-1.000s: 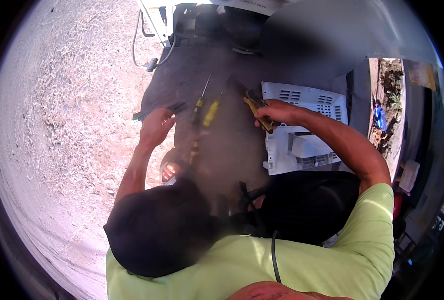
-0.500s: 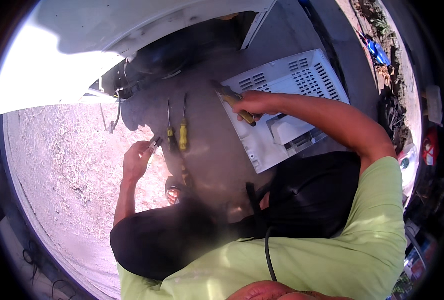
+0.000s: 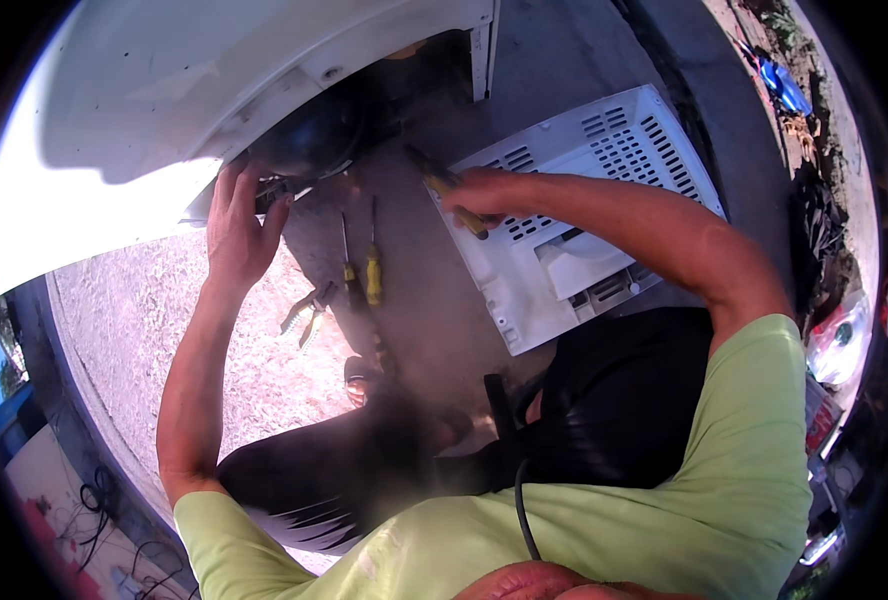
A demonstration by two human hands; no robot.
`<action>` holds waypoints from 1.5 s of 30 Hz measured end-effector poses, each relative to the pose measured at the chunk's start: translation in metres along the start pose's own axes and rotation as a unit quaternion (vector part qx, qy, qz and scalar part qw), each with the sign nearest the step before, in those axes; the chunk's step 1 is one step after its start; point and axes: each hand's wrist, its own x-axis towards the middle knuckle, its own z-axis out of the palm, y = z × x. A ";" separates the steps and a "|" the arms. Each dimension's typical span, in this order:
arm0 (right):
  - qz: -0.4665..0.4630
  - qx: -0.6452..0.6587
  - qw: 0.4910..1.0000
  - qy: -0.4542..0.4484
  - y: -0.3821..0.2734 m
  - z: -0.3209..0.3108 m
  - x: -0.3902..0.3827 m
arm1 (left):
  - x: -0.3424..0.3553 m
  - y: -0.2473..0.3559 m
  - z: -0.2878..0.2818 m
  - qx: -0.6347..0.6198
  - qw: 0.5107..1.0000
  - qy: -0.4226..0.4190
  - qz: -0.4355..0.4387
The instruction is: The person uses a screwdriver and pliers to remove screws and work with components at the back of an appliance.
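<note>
My left hand [image 3: 239, 225] rests at the lower edge of the white appliance [image 3: 164, 95], fingers extended and thumb apart, fingertips partly hidden at its opening by a dark rounded part [image 3: 309, 140]. My right hand [image 3: 489, 200] is closed round a yellow-and-black hand tool [image 3: 434, 175] over a white slotted panel [image 3: 524, 310]. Between my hands two yellow-handled screwdrivers [image 3: 373, 275] lie on the grey surface, and a light-handled pair of pliers [image 3: 309, 322] lies below my left hand.
My black-clad legs [image 3: 614, 400] are folded at the near side. At the right edge are a blue object [image 3: 784, 85], dark crumpled material [image 3: 812, 220] and a plastic bag [image 3: 834, 340]. Cables [image 3: 99, 495] lie on a light board at the lower left.
My left hand has released the small tool it held and moved up to the appliance. The appliance fills more of the upper left as the view has shifted. My right hand still grips its tool.
</note>
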 end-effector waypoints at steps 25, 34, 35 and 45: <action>0.026 -0.028 0.999 0.035 -0.030 -0.006 0.036 | 0.060 -0.055 0.093 0.049 0.989 0.142 0.002; 0.003 -0.092 0.994 0.051 -0.048 -0.003 0.022 | 0.055 -0.038 0.077 -0.016 0.986 0.032 -0.162; -0.004 -0.111 0.993 0.048 -0.049 -0.003 0.022 | 0.053 -0.035 0.075 -0.023 0.981 0.028 -0.188; -0.045 -0.273 0.956 0.098 -0.058 -0.028 0.027 | 0.059 -0.034 0.080 -0.055 0.984 0.036 -0.167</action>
